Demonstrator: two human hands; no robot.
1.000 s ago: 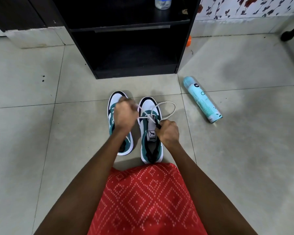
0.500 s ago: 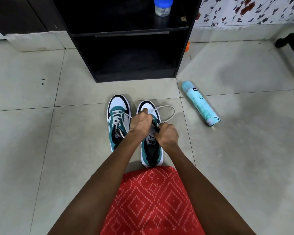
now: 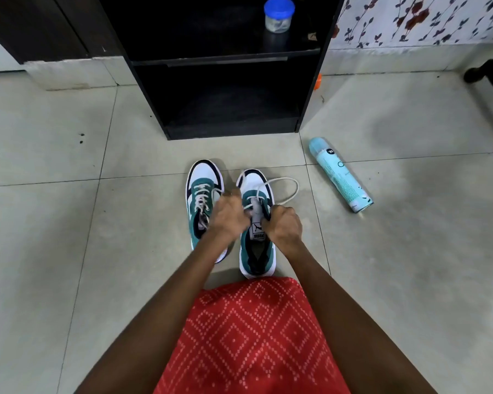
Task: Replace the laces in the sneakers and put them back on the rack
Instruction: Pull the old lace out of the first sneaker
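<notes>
- While the two white-and-teal sneakers with black toe trim stand side by side, toes toward 12 o'clock, on the pale grey tiled floor (image 3: 54, 251), both hands work over the one on the right.
- Left-side sneaker (image 3: 202, 194): fully laced, just beside its partner at 9 o'clock.
- Right-side sneaker (image 3: 257, 253): tongue label visible, upper eyelets unlaced, heel just short of the red diamond-patterned garment (image 3: 256, 336) at 6 o'clock.
- White lace (image 3: 292, 191): threaded through the lower eyelets; one loose loop arcs out toward 2 o'clock of the toe and returns to the right hand.
- Left hand (image 3: 228, 220): motion-blurred, fingers curled, pinching a strand of the lace over the eyelets.
- Right hand (image 3: 283, 227): closed in a fist at the sneaker's right eyelet edge, gripping the lace there.
- Black wooden shoe rack (image 3: 310, 81): at 12 o'clock of the sneakers, well apart; lower shelf holds nothing, upper shelf carries a small clear jar with a blue lid (image 3: 279, 14).
- Pale blue aerosol can (image 3: 340, 174): lying on its side on the floor at 2 o'clock of the sneakers.
- Floral wall covering (image 3: 424, 18): at 1 o'clock, behind the rack.
</notes>
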